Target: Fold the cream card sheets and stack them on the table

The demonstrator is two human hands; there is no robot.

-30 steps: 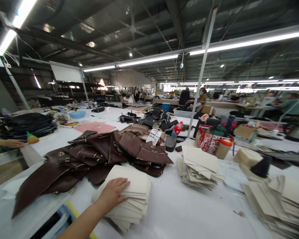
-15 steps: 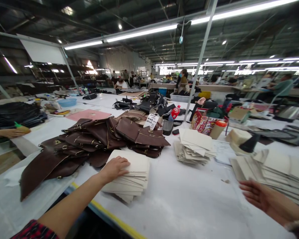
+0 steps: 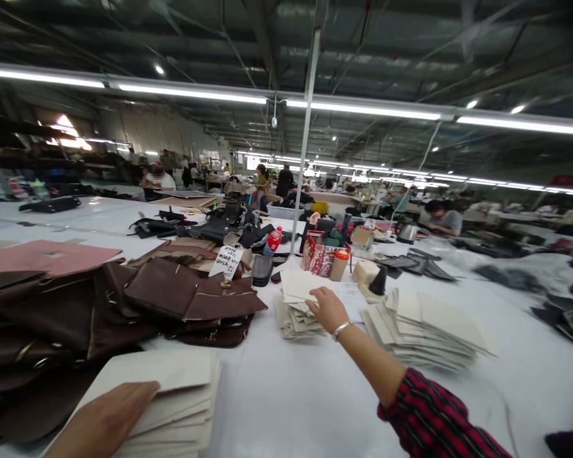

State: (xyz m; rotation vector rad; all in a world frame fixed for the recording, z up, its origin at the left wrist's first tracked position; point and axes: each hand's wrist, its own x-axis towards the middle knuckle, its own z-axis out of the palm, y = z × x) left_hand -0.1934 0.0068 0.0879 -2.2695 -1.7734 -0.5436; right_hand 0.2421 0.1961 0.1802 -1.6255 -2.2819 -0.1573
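My left hand (image 3: 107, 416) lies on the near stack of off-white sheets (image 3: 186, 407) at the lower left, its fingers together over the top sheet. Farther off, my right hand (image 3: 328, 310), with a silver bracelet at the wrist, reaches over the middle stack of off-white sheets (image 3: 296, 318); its fingers are apart at the top sheet. A third, wider stack (image 3: 424, 331) stands right of that arm. Brown leather bag pieces (image 3: 167, 289) with gold-coloured hardware are heaped at the left, with a handwritten white tag (image 3: 226, 262) on them.
A red-capped bottle (image 3: 273, 242), a patterned red box (image 3: 318, 254) and an orange-lidded cup (image 3: 339, 264) stand behind the middle stack. A metal pole (image 3: 305, 146) rises behind them. Black pieces (image 3: 415, 264) lie to the right. People are at far tables.
The view has turned right. My right hand has moved from beside the right stack to the middle stack. My left hand stays on the near stack, now lower in view.
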